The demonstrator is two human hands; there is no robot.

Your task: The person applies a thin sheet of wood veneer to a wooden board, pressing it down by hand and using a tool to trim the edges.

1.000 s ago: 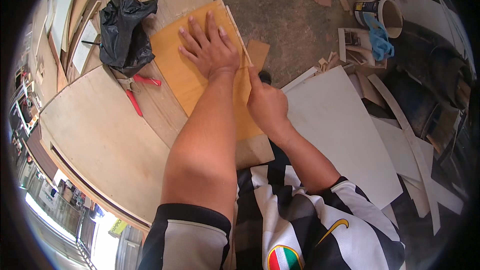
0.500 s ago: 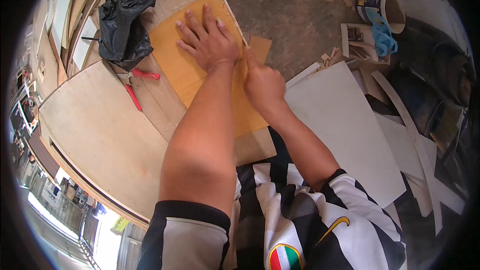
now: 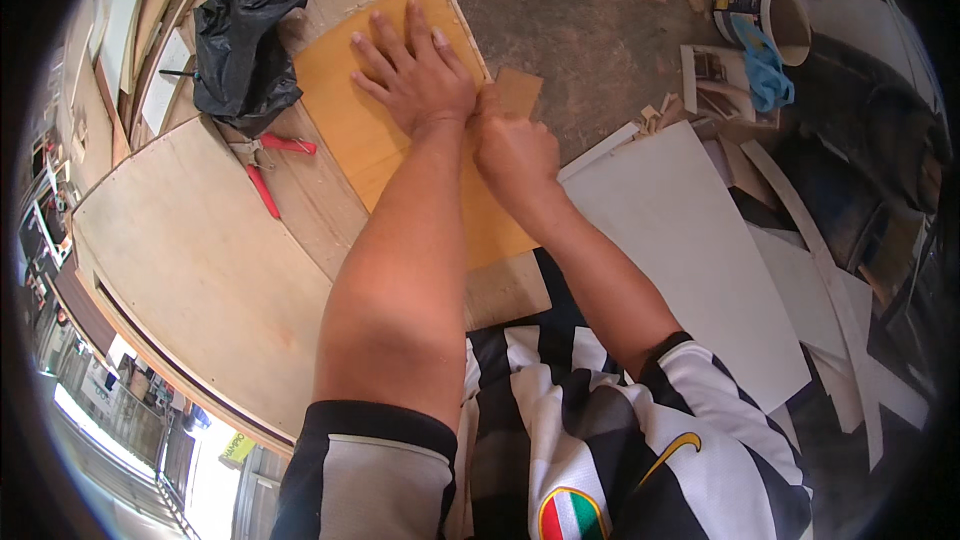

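Observation:
My left hand (image 3: pixel 420 75) lies flat with fingers spread on a yellow-orange board (image 3: pixel 340 90). My right hand (image 3: pixel 515 145) is closed at the board's right edge, close beside my left wrist. What its fingers hold is hidden. A thin pale strip (image 3: pixel 466 28) runs along that edge, from the far corner down toward my right fingers. Under the near end of the yellow board a plain wooden board (image 3: pixel 510 290) shows. A small brown piece of board (image 3: pixel 520 92) sticks out just beyond my right hand.
Left of the board lie red-handled pliers (image 3: pixel 262 175) and a black plastic bag (image 3: pixel 245 50). A pale panel (image 3: pixel 200 230) curves along the left. To the right are a white panel (image 3: pixel 690 250), wood offcuts (image 3: pixel 850 320), and a bucket (image 3: pixel 785 25) with a blue cloth (image 3: pixel 770 80).
My right hand has drawn slightly toward me along the board's edge, its forefinger now more curled. The left hand stays flat in place.

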